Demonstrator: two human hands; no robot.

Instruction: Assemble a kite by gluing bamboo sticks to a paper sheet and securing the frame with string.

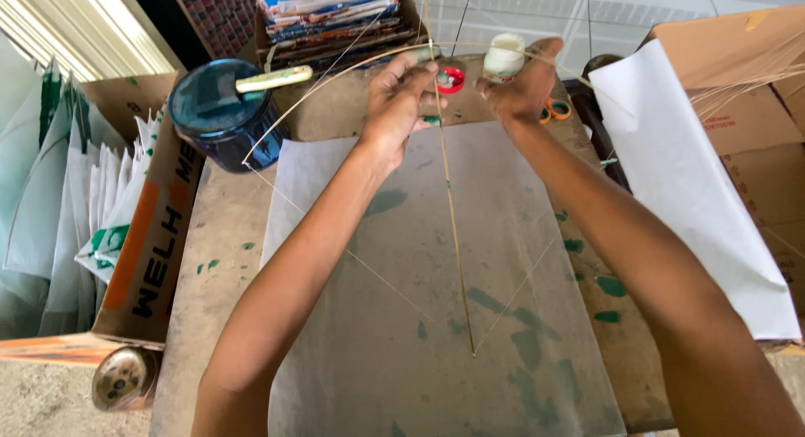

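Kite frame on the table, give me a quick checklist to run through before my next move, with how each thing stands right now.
1. Left hand pinching where the bowed stick crosses the straight spine stick: ok.
2. Right hand holding the thread spool: ok.
3. Spine lying down the middle of the translucent paper sheet: ok.
4. Thread wrapped tight at the crossing: cannot tell, fingers hide it.
5. Scissors close by, beside the right hand: ok.
6. Paper lying flat on the table: ok.
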